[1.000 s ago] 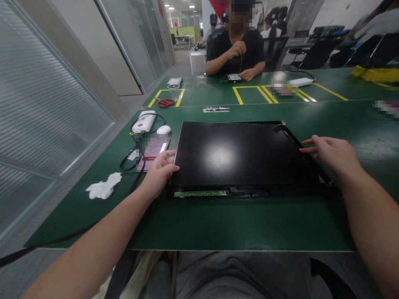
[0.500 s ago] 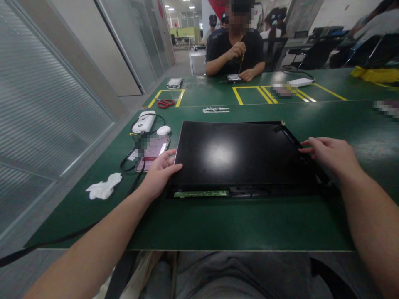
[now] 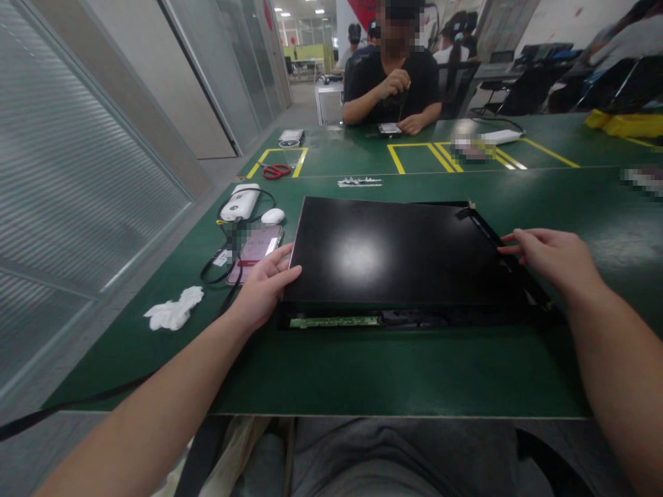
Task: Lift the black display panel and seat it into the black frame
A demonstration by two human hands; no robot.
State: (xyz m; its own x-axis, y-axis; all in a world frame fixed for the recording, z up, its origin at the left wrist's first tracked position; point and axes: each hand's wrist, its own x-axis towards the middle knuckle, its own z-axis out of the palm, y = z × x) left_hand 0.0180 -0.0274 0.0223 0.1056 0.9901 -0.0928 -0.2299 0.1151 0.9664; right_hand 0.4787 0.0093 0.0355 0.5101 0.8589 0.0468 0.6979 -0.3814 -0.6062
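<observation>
A glossy black screen panel (image 3: 394, 255) lies over a black frame (image 3: 440, 317), its left side tilted up a little. My left hand (image 3: 266, 279) grips the panel's left edge, thumb on top and fingers beneath. On the right, my right hand (image 3: 549, 255) has thumb and fingers closed on the frame's right rim (image 3: 512, 264). A narrow green circuit board (image 3: 334, 322) shows along the near left edge of the frame. What lies under the panel is hidden.
Left of the panel are a phone (image 3: 259, 248), a white mouse-shaped piece (image 3: 273, 217), a white cabled device (image 3: 241, 201) and a crumpled tissue (image 3: 175, 308). Beyond lie white strips (image 3: 359, 182) and red scissors (image 3: 276, 171). Across the table a person (image 3: 392, 86) works on a small device.
The panel's left side has risen slightly with my left hand. My right thumb and fingers have closed together at the frame's right rim.
</observation>
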